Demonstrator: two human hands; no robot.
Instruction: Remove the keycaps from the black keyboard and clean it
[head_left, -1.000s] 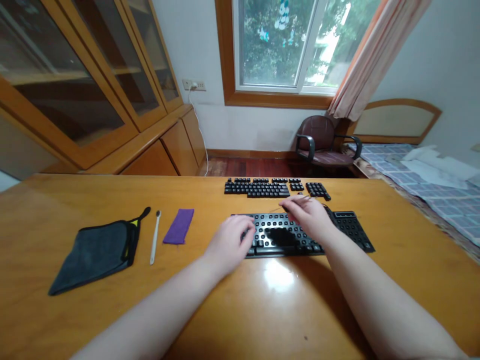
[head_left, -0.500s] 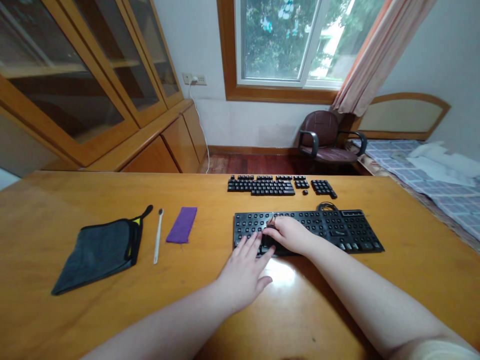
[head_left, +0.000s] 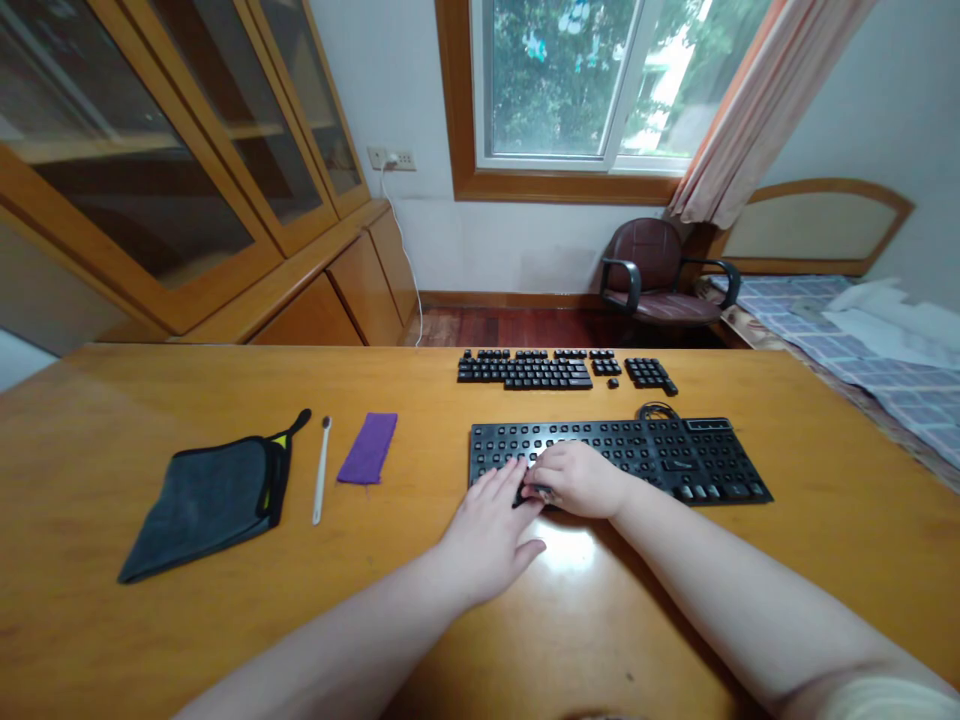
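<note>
A black keyboard (head_left: 600, 436) lies on the wooden desk with most of its keycaps off, so bare switches show in rows. My left hand (head_left: 484, 535) is open, fingers stretched out, its tips resting on the keyboard's left front part. Beside it, the fingers of my right hand (head_left: 577, 480) are closed low over the same part. They pinch a small dark tool (head_left: 550, 493) with a metallic glint, mostly hidden by the fingers. Behind the keyboard, loose black keycaps (head_left: 547, 373) are laid out in keyboard order.
Left of the keyboard lie a purple cloth (head_left: 368, 448), a white-handled toothbrush (head_left: 321, 470) and a grey cloth (head_left: 202, 508) with black edging. The keyboard's coiled cable (head_left: 658, 410) sits at its back edge. A chair (head_left: 649, 270) stands beyond the desk (head_left: 225, 395).
My right hand has moved slightly toward the keyboard's front edge and turned over, so its knuckles now cover more of the keys. My left hand stays nearly in place.
</note>
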